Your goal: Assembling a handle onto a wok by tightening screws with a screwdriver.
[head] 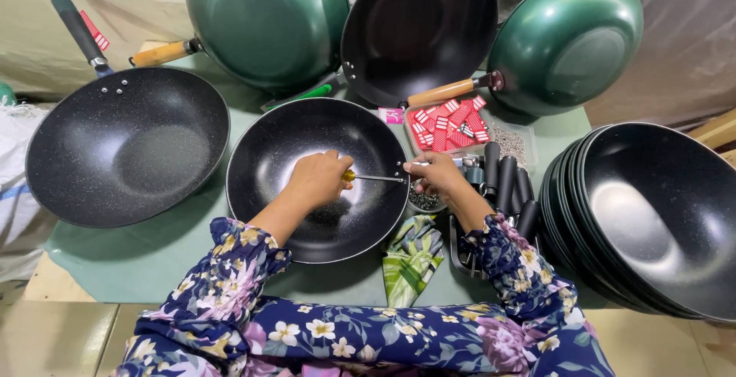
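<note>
On the green-covered table crowded with pans, the left hand grips a screwdriver inside the black wok while the right hand pinches its rim, where, I judge, the tip could slip and scratch the coating.

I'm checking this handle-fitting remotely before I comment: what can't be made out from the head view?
- Screw at the black wok rim: hidden behind the right hand, where the screwdriver tip ends.
- Screwdriver grip: mostly wrapped by the left hand fingers.
- Small bowl contents: too small and shaded by the right hand.
- Stacked black woks: cut off by the right edge.
- Red tags in the tray: print too small.
</note>
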